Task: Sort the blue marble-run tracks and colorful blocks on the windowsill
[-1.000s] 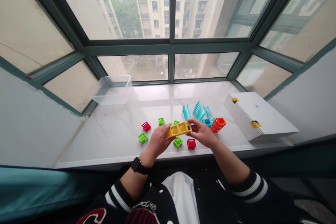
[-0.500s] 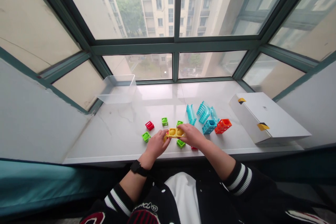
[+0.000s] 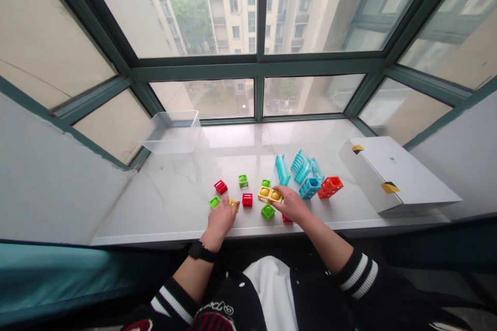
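My right hand (image 3: 292, 204) grips a yellow two-cell block (image 3: 269, 195) just above the white marble sill (image 3: 174, 201). My left hand (image 3: 221, 217) is closed on a small yellow cube (image 3: 233, 202), only its tip showing. Between the hands stands a red cube (image 3: 247, 199). A green cube (image 3: 267, 211) lies under the yellow block, and another red cube (image 3: 286, 219) is mostly hidden beneath my right hand.
More small cubes lie around: green (image 3: 214, 201), red (image 3: 220, 186), green (image 3: 243, 180), green (image 3: 266, 183). Blue ribbed pieces (image 3: 301, 164), a blue cage block (image 3: 309, 187) and an orange block (image 3: 330, 186) sit to the right. A white box (image 3: 392, 173) far right, a clear tub (image 3: 173, 132) back left.
The yellow bar came apart: my left hand drew a small piece leftward down to the sill, my right keeps the two-cell part. A red cube now shows between them.
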Demonstrator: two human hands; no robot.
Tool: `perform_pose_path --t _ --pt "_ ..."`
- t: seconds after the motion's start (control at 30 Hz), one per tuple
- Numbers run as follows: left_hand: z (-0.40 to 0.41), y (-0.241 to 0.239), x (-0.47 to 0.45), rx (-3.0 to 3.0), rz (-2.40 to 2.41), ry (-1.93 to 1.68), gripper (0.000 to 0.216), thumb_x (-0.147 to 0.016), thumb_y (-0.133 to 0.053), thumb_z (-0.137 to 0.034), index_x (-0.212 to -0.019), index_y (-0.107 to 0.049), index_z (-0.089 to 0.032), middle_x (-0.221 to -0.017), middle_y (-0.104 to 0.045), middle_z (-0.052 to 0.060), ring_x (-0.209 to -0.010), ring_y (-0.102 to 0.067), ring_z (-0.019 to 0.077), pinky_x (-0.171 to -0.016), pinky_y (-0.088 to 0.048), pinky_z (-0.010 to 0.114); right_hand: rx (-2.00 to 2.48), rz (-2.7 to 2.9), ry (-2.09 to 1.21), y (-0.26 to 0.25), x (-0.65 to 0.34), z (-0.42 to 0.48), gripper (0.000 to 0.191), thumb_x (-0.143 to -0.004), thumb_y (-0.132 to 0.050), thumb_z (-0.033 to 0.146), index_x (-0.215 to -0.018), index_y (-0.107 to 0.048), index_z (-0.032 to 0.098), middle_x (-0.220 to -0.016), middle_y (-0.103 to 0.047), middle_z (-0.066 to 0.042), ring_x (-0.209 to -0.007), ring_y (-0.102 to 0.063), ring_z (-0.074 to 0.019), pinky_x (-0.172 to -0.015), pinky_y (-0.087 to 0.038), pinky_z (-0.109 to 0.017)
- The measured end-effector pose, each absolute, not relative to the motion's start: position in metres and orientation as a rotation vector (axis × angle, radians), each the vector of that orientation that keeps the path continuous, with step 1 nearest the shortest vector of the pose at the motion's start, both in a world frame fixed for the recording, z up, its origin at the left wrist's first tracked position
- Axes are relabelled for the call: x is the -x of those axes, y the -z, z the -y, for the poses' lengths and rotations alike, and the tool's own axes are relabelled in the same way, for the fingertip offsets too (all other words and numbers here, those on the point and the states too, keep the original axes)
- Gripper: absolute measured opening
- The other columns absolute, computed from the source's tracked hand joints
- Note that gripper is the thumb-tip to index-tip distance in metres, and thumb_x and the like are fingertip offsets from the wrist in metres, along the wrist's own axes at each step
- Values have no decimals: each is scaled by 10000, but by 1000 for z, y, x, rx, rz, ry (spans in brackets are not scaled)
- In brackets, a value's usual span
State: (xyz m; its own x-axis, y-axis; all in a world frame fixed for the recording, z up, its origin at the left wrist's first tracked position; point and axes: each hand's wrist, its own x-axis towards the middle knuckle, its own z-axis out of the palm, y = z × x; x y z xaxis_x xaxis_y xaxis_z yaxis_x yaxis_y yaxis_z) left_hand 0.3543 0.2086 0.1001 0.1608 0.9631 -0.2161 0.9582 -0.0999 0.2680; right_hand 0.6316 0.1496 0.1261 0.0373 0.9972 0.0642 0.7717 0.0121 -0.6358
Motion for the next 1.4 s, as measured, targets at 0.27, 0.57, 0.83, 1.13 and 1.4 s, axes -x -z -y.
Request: perform_pose_path --t 0.27,0.57,0.83,1.13,1.4 --pt "-197 -99 -359 -2249 -1747 161 396 -1017 -498 -388 -1337 -517 -154 -1202 -676 188 -965 -737 313 -771 -517 366 1806 1757 -608 -124 -627 -143 317 -874 -762 323 -1167 -673 241 -1087 -749 -51 -975 -693 -239 -833 -490 -338" --pt "-198 -109 -347 -2281 -1645 148 624 -903 -705 -564 -1380 -546 -194 -1291 -656 180 -1047 -718 342 -807 -532 383 1783 1739 -612 -116 -631 -139 314 -876 -747 333 -1166 -671 238 -1073 -750 -52 -942 -695 -242 -830 -500 -349" --pt "-271 -126 -376 -2400 -1679 -208 361 -1067 -500 -464 -1272 -610 -188 -1191 -710 131 -1052 -696 271 -855 -523 356 1758 1710 -634 -117 -628 -134 327 -869 -765 343 -1166 -676 240 -1090 -750 -55 -949 -699 -238 -817 -519 -340" --pt "-290 -96 -398 -2527 -1513 -252 333 -1022 -605 -335 -1311 -593 -170 -1285 -663 150 -1204 -608 273 -1050 -476 399 1769 1664 -600 -112 -637 -122 352 -862 -778 352 -1179 -676 238 -1123 -756 -73 -1023 -710 -278 -893 -545 -395" --pt "-227 -120 -394 -2501 -766 -579 535 -1006 -635 -408 -1503 -509 -257 -1484 -584 136 -1385 -551 279 -1175 -473 466 1641 1751 -607 -109 -621 -136 386 -859 -777 280 -1230 -675 250 -1197 -752 -79 -1110 -704 -275 -992 -540 -428"
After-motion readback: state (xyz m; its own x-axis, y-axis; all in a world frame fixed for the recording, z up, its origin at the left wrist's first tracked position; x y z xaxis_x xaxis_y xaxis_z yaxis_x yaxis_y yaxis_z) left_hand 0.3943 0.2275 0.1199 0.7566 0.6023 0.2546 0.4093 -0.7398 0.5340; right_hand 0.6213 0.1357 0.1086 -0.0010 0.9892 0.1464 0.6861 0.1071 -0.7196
